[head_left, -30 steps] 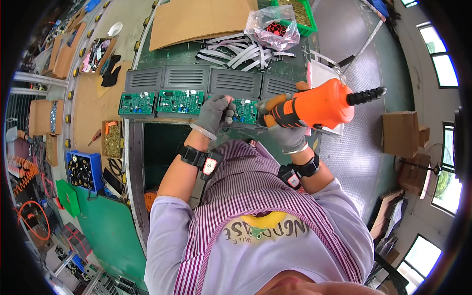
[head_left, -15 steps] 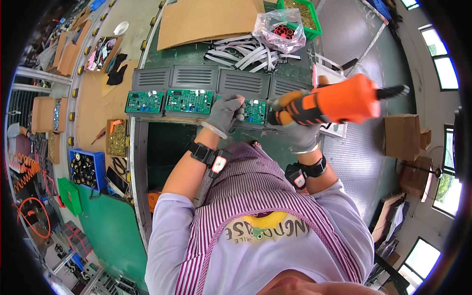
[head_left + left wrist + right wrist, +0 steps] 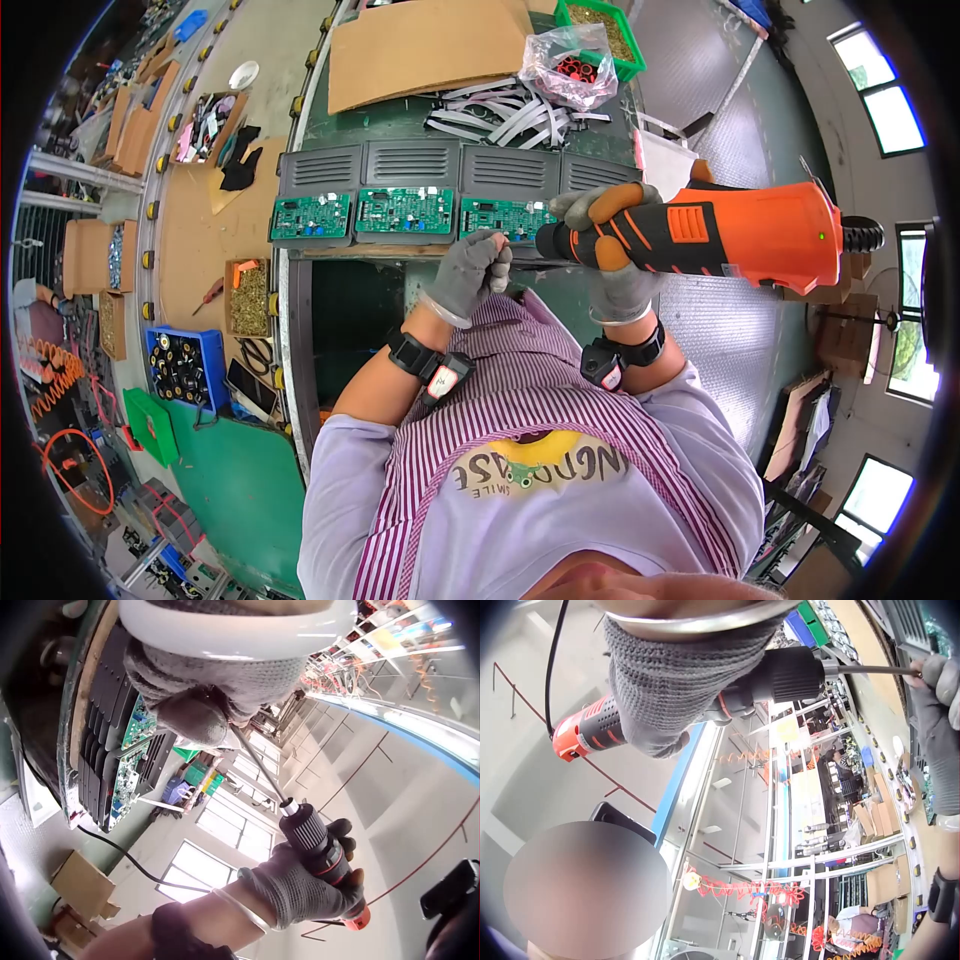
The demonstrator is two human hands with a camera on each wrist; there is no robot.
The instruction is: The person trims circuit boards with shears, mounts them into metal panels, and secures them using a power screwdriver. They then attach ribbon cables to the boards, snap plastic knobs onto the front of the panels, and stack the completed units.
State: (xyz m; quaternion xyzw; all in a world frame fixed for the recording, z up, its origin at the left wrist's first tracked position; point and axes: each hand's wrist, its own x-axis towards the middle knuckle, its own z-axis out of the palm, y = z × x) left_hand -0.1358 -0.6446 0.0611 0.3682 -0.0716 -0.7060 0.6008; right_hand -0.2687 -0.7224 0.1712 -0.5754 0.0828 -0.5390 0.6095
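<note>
My right hand (image 3: 620,287), in a grey glove with orange fingertips, grips an orange and black electric screwdriver (image 3: 750,238). From its black chuck (image 3: 304,827) a long metal bit (image 3: 257,759) runs to my left hand (image 3: 466,280). That hand is also gloved, its fingers curled, with thumb and fingertip pinching around the bit's end; anything small inside the fingers is hidden. Just beyond both hands, green circuit boards (image 3: 404,210) lie in a row on dark grey vented panels (image 3: 410,160). The left hand is nearest the third board (image 3: 500,217), by the bench edge.
White and black ribbon cables (image 3: 505,112) lie behind the panels. Near them are a cardboard sheet (image 3: 425,55), a clear bag with red rings (image 3: 570,68) and a green bin (image 3: 620,60). Leftward, a conveyor carries a screw box (image 3: 247,300) and a blue crate (image 3: 185,365).
Both hands have drawn back from the boards toward the body. The screwdriver has swung nearly level, its back end lower and farther right. The left hand stays curled at the bit's end.
</note>
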